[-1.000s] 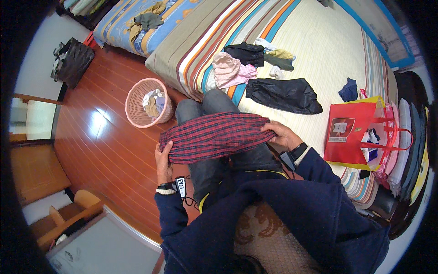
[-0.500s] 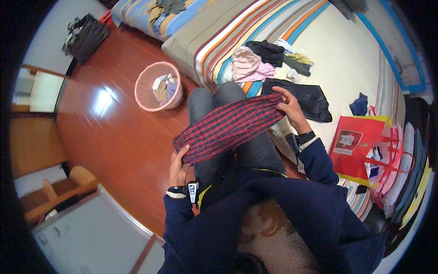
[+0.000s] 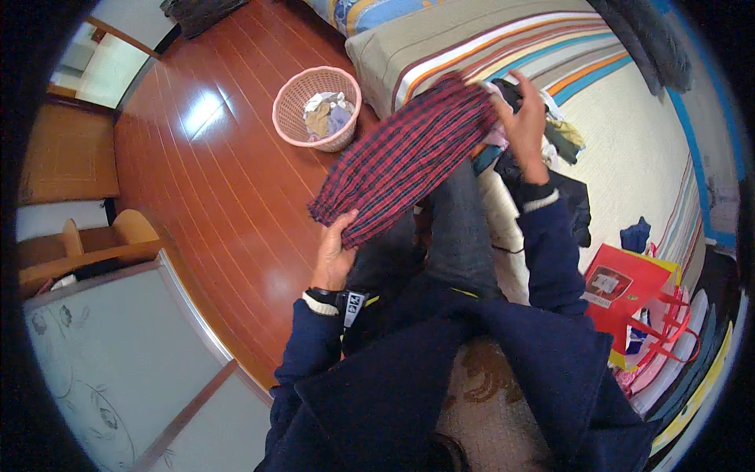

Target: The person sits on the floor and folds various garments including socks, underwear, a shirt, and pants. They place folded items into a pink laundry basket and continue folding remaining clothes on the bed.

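Plaid cloth (image 3: 409,161): left hand (image 3: 334,256) grip pinching lower end; right hand (image 3: 528,130) at upper end, grip unclear.

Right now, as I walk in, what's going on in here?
A seated person has a red-and-black checked cloth slanting across in front of them. The left hand grips its lower end; the right hand is at its upper end, though how firmly it holds is hard to tell. A pink basket with some clothes inside stands on the floor, and more clothes lie on the striped bed.
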Tool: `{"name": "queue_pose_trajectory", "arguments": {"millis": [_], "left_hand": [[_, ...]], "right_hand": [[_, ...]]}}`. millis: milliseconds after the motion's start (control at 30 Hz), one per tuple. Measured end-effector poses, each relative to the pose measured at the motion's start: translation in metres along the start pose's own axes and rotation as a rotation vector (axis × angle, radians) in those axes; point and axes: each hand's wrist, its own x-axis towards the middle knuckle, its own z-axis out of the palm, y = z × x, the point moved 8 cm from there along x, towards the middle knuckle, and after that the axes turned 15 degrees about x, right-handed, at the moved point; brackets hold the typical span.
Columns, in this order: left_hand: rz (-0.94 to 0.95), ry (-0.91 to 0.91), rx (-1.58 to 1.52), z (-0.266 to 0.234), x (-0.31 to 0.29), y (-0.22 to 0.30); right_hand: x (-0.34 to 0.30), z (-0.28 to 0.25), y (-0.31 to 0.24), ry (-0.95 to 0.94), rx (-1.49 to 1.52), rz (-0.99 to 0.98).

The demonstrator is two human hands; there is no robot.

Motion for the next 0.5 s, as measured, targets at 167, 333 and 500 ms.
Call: {"name": "queue_pose_trajectory", "arguments": {"millis": [167,333,500], "left_hand": [[-0.165,-0.05,-0.082,0.018,-0.01,-0.022],[-0.045,-0.237,0.041,0.055,-0.043,-0.004],[-0.097,-0.435,0.418,0.069,-0.061,-0.006]], "right_hand": [[-0.115,0.087,-0.088,-0.685,0.236,-0.237],[-0.172,0.1,-0.104,-0.72,0.235,-0.119],[-0.159,0.064,-0.065,-0.399,0.543,0.107]]}}
